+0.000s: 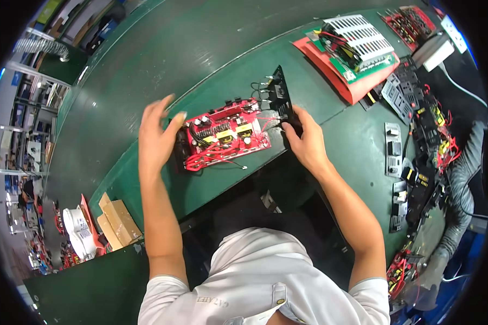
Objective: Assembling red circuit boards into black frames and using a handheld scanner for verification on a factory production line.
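A red circuit board (226,132) lies on the green bench in front of me, carrying yellow transformers, capacitors and a bundle of red wires. Wires join its right end to a black end panel (280,93), which stands on edge. My right hand (307,138) grips the lower end of this panel between thumb and fingers. At the board's left end, beside a dark part, is my left hand (158,133), with thumb and fingers apart and nothing in it. A loose lead with a small white plug (244,167) sticks out toward me.
Back right, a slotted metal case (359,39) rests on green boards and a red sheet (331,76). Black panels (400,97) and wired parts line the bench's right side, near a grey flexible duct (461,189). A cardboard box (119,223) and white rolls (78,233) are at left.
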Available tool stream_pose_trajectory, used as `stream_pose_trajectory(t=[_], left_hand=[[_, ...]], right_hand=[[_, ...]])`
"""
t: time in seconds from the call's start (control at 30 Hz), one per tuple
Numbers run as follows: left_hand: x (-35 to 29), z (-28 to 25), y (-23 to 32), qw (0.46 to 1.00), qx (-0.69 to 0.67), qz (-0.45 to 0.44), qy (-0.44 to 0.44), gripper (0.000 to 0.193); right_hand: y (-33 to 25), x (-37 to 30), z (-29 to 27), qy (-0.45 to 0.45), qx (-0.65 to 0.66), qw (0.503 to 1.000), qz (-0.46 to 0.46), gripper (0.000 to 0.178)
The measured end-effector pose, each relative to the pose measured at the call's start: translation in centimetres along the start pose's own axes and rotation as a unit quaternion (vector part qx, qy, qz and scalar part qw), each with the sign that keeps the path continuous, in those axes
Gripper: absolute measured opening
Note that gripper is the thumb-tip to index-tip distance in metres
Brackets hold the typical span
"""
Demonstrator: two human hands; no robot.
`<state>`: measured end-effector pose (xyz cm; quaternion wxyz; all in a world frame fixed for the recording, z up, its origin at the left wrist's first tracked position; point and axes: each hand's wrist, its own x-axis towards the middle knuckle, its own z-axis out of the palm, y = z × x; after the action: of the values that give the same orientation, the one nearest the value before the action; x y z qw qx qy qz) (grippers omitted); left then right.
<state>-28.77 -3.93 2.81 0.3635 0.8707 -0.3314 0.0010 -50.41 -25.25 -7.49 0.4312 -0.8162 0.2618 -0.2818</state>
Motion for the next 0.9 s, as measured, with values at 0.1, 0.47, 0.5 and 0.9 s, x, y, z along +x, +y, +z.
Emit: stream_pose_trajectory(t=[0.1,0.47,0.5,0.9], left_hand=[[-3.3,-1.9,-3.3,0.995,0.014,-0.085,-0.043,0.070],[-3.6,-0.3,-2.9,0.984,-0.008,-0.108,-0.144,0.091],[-3.5,-0.6,-2.9,0.981,-0.011,-0.126,-0.150,0.091],[-3.2,-0.5,-4.3,0.988,-0.009,-0.069,-0.138,0.061]], right_hand=[[-0.5,0.0,0.0,-0.009,0.067,0.996,0.059,0.040],[0.0,0.5,0.0,0.064,0.197,0.977,0.052,0.052],[-0.1,0.4,0.1,0.061,0.193,0.978,0.058,0.051],[-1.1,0.4,0.2,-0.012,0.150,0.985,0.089,0.047]])
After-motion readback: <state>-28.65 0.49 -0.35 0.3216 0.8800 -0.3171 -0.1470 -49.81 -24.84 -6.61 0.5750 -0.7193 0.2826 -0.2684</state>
